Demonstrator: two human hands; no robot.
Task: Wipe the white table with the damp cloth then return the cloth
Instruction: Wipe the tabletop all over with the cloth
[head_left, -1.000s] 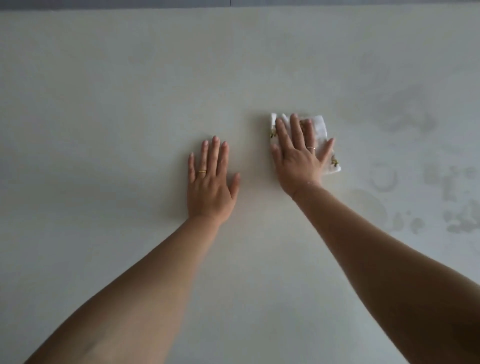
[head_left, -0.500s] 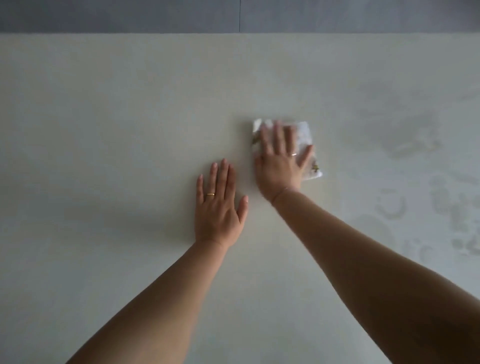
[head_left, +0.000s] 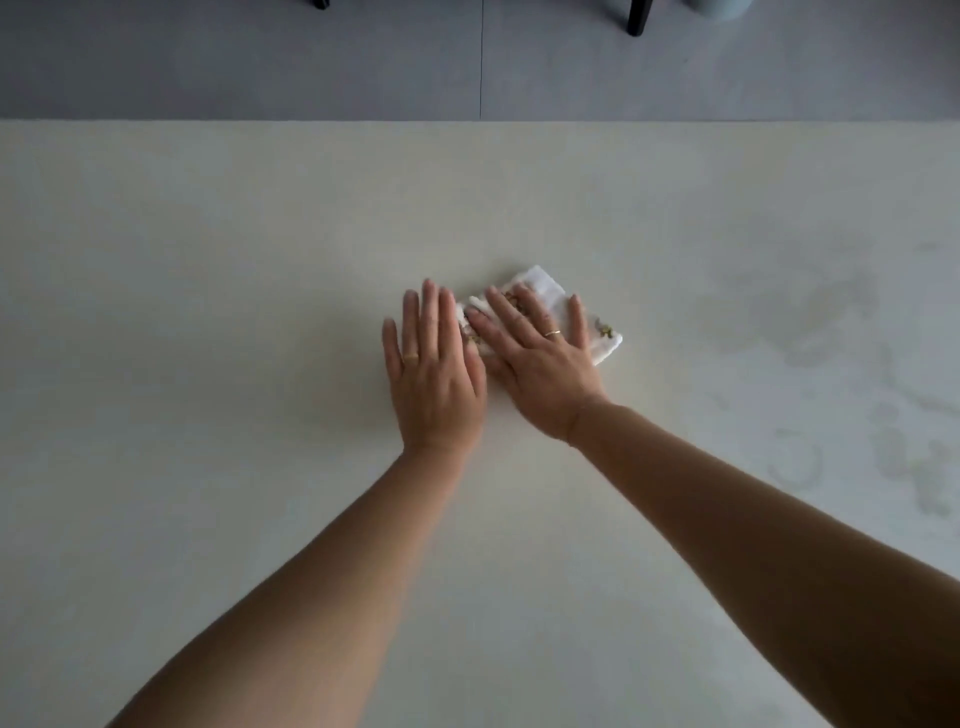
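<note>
A folded white cloth (head_left: 558, 301) with a small yellow pattern lies on the white table (head_left: 208, 260), near its middle. My right hand (head_left: 540, 364) lies flat on the cloth with straight, spread fingers and presses it down. My left hand (head_left: 431, 369) rests flat on the table just left of the cloth, fingers straight, its right edge touching my right hand and the cloth's left end. Both hands wear a ring.
Damp streaks and ring marks (head_left: 810, 332) show on the right part of the table. The table's far edge (head_left: 478, 122) meets a grey floor. Dark furniture legs (head_left: 636, 21) stand on the floor beyond it.
My right hand has slid the cloth leftward until it meets my left hand. The view has tilted up, so more floor shows beyond the table.
</note>
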